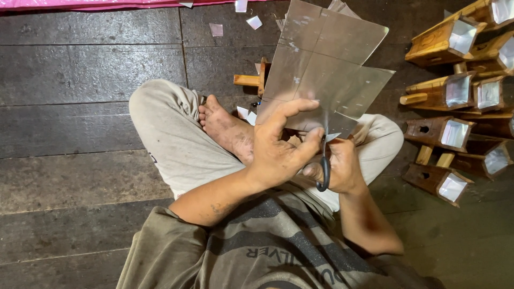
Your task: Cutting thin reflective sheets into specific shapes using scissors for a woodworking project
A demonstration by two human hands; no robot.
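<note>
We see a dark plank floor (80, 107), and at two o'clock a cluster of wooden boxes (455, 107), most already fitted with shiny panels. At twelve o'clock our left hand (278, 150) pinches the large reflective sheet (326, 64) by its lower edge. Our right hand (342, 166) is closed around black-handled scissors (323, 171) biting into that edge. Small offcuts (254, 22) lie beyond; we judge the sheet mostly uncut.
</note>
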